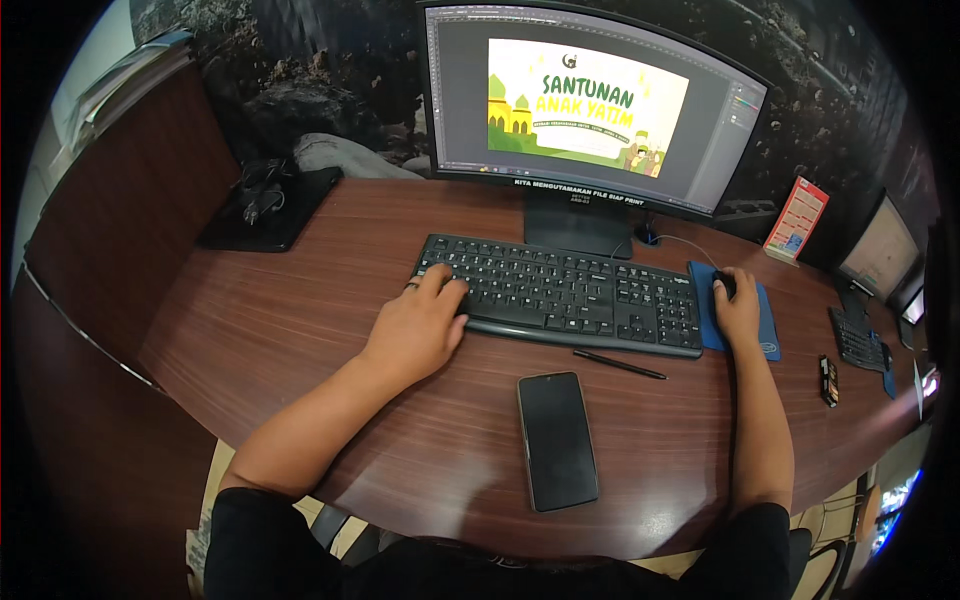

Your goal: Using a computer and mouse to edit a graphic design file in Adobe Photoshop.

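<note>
"Where our left hand (415, 325) rests, loosely spread, what do we touch?"
"The long, square-keyed keyboard (560, 290); our right hand (738, 312) curls over a rounded black mouse (724, 287) on the flat blue pad (768, 325)."

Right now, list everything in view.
desk: 1, brown, centre
monitor: 1, black, back
keyboard: 1, black, before monitor
pad: 1, blue, beside keyboard
mouse: 1, black, on pad
phone: 1, black, desk front
pen: 1, black, behind phone
calendar: 1, red, beside monitor
slab: 1, black, back left
cables: uncounted, black, on slab
papers: several, pale, upper left
second screen: 1, pale, far right
second keyboard: 1, black, far right
small object: 1, dark, right side
left hand: 1, bare, on keyboard
right hand: 1, bare, on mouse
</note>
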Motion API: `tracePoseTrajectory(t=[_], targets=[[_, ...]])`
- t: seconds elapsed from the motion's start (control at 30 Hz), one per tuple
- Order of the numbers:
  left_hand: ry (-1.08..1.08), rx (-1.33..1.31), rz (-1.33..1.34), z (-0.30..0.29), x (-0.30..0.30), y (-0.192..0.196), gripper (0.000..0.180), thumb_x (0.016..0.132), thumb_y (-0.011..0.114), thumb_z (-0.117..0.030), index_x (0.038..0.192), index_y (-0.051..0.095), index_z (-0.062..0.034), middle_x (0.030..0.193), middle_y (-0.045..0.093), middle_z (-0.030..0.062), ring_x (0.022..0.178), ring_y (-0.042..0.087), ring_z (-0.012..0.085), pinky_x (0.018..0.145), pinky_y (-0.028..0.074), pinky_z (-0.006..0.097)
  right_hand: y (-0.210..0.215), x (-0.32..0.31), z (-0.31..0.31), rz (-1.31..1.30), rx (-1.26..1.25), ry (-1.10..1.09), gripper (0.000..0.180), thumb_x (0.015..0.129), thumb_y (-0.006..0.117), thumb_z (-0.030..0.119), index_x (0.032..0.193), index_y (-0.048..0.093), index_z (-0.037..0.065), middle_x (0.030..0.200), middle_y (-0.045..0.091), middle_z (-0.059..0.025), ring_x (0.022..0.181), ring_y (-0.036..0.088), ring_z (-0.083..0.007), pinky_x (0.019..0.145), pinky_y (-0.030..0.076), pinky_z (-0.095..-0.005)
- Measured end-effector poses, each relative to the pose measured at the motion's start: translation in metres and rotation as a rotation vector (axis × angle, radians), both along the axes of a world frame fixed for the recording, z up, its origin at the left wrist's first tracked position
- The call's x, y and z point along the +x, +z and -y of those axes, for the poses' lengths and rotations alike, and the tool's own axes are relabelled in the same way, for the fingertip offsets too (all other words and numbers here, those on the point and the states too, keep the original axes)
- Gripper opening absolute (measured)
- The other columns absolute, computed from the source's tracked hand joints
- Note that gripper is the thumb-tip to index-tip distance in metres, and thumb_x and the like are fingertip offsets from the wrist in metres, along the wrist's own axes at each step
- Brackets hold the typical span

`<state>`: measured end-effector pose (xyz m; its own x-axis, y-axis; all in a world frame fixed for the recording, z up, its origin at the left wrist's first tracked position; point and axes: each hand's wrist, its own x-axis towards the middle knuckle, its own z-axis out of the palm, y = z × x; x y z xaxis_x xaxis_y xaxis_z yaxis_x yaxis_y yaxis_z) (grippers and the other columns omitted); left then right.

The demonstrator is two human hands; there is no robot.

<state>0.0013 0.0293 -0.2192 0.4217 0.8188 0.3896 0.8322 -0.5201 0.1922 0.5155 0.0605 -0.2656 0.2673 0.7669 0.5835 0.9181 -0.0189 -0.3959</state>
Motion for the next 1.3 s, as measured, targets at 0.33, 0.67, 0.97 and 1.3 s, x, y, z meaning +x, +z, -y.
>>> tracePoseTrajectory(t=[0.33, 0.67, 0.97, 1.3], targets=[[0.161, -0.03, -0.229, -0.011, 0.03, 0.019, 0.06, 0.099, 0.056, -0.056, 0.141, 0.057, -0.0126, 0.155, 0.043, 0.0269, 0.124, 0.061, 0.0476, 0.097, 0.056, 0.052, -0.005, -0.005, -0.003, -0.001, 0.12, 0.067, 0.025, 0.09, 0.07, 0.014, 0.112, 0.067, 0.002, 0.116, 0.066, -0.02, 0.11, 0.064, -0.0407, 0.096, 0.05, -0.0462], [0.253, -0.223, -0.084, 0.01, -0.038, 0.013, 0.062, 0.09, 0.073, -0.048, 0.131, 0.056, -0.0048, 0.12, 0.068, 0.0187, 0.113, 0.066, 0.0377, 0.093, 0.053, 0.049, 0.001, -0.011, 0.0, -0.036, 0.062, 0.124, 0.024, 0.088, 0.072, 0.013, 0.111, 0.07, 0.003, 0.119, 0.066, -0.0176, 0.113, 0.063, -0.0388, 0.098, 0.05, -0.045], [0.229, -0.149, -0.052, 0.007, -0.038, 0.009, 0.059, 0.088, 0.076, -0.045, 0.127, 0.059, -0.0046, 0.119, 0.069, 0.0165, 0.11, 0.067, 0.0358, 0.092, 0.053, 0.048, -0.002, -0.011, -0.002, -0.028, 0.048, 0.025, 0.025, 0.086, 0.071, 0.013, 0.109, 0.07, 0.004, 0.119, 0.067, -0.0182, 0.11, 0.064, -0.0412, 0.096, 0.051, -0.0475], [0.217, -0.144, -0.07, 0.003, -0.039, 0.004, 0.059, 0.088, 0.076, -0.046, 0.127, 0.06, -0.0041, 0.116, 0.067, 0.0145, 0.109, 0.066, 0.0346, 0.09, 0.053, 0.048, 0.0, -0.009, 0.003, -0.062, 0.019, 0.028, 0.026, 0.087, 0.071, 0.013, 0.111, 0.07, 0.005, 0.12, 0.066, -0.0176, 0.111, 0.063, -0.0403, 0.097, 0.05, -0.047]])
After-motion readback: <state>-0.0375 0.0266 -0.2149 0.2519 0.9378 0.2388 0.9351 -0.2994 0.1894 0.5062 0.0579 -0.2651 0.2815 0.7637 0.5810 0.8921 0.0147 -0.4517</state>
